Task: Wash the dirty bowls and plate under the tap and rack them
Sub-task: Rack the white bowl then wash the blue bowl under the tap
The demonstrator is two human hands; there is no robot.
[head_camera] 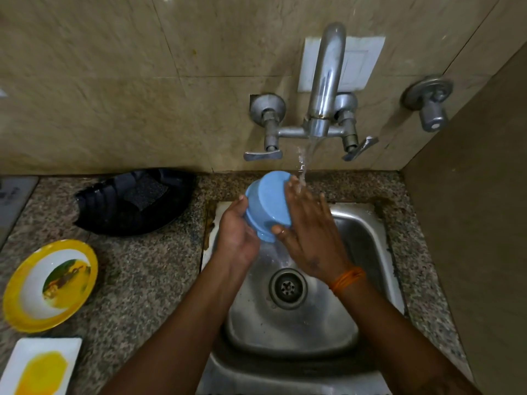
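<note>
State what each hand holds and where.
Left hand grips the blue bowl at its side wall; right hand lies flat against it, under the tap's water.

One head-worn wide view, looking steeply down, close over the steel sink [368, 240]; tap [325, 81] upper centre, desk [142, 280] left.

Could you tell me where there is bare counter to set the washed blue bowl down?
Bare granite lies between the yellow plate and the sink rim, and right of the sink toward the side wall. The left edge is crowded: black tray, yellow plate, white dish. Both hands fill the sink under the tap.
</note>
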